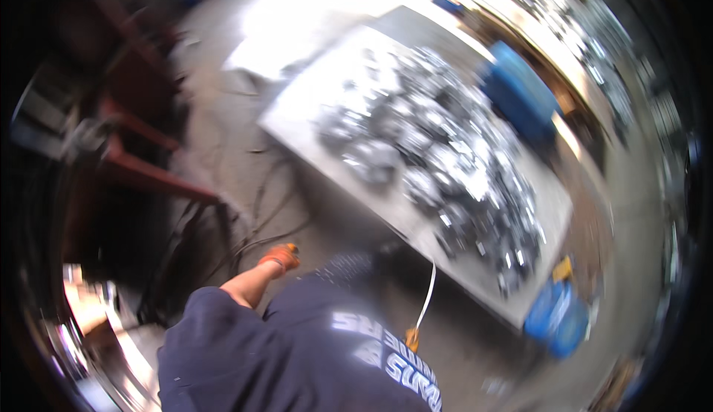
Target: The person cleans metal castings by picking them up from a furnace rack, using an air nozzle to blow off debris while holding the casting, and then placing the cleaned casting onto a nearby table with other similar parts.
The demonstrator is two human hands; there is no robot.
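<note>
My left hand wears an orange glove and hangs beside my dark shirt, left of a table. Its fingers look curled in, and what they hold, if anything, is hidden. My right hand does not show. Many shiny silvery metal parts lie heaped on the table, too blurred to name. From the table's near edge a thin white cord or strip hangs down to a small orange-yellow piece beside my shirt.
At the table's far side stands a blue bin or box. A blue round container is by its right corner, with a yellow item above it. Dark red metal framework rises at left; cables trail over the floor.
</note>
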